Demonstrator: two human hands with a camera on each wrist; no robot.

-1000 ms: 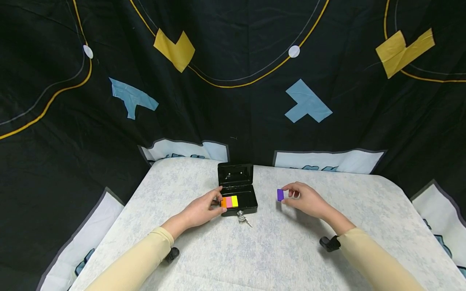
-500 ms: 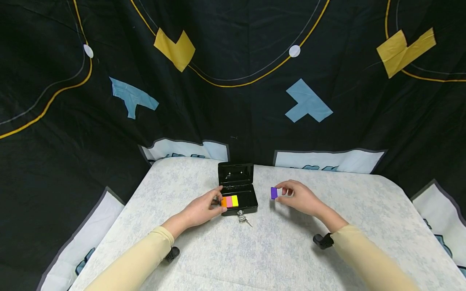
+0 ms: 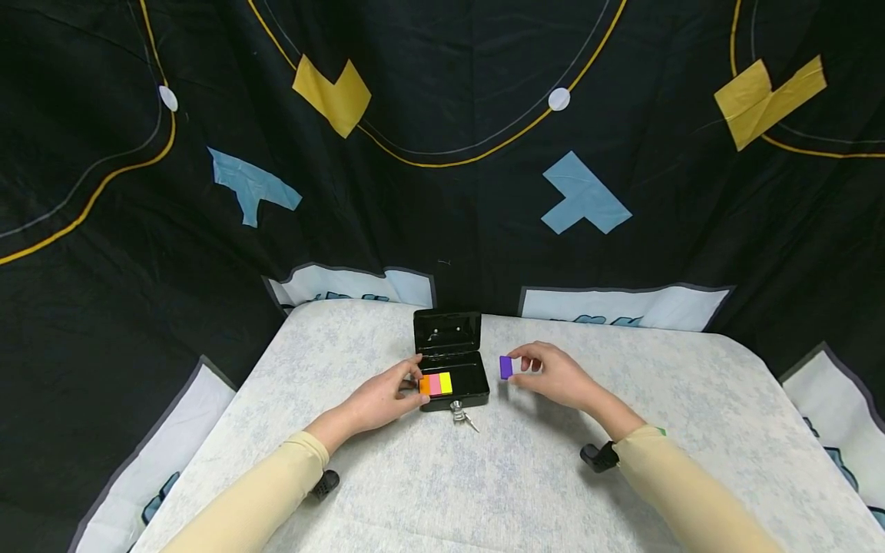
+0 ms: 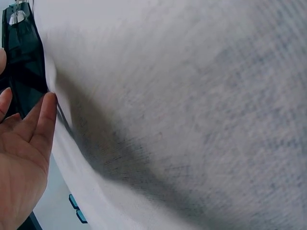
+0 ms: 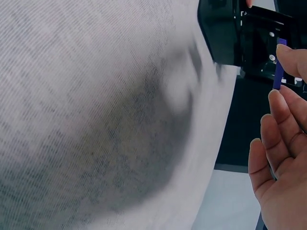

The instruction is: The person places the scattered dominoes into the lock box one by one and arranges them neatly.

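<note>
A black cash box (image 3: 472, 376) stands on the table with its lid (image 3: 447, 329) raised. At its left inside lie an orange block (image 3: 425, 385), a pink block (image 3: 435, 384) and a yellow block (image 3: 445, 382), side by side. Keys (image 3: 459, 413) hang from the lock at the front. My left hand (image 3: 376, 395) holds the box's left end, thumb near the front corner, fingertips along the side. Just right of the box, my right hand (image 3: 556, 376) pinches a thin purple block (image 3: 506, 367) upright between thumb and fingers; the right wrist view shows this block (image 5: 279, 67) edge-on.
A pale patterned cloth (image 3: 477, 484) covers the table. Behind it hangs a dark curtain (image 3: 442, 223) with tape shapes. A small green piece (image 3: 661, 432) peeks out behind the right sleeve (image 3: 681, 484).
My right hand has moved left with the purple block, closer to the box. A bit of green has come into sight behind the right sleeve. The left hand and the box stay put.
</note>
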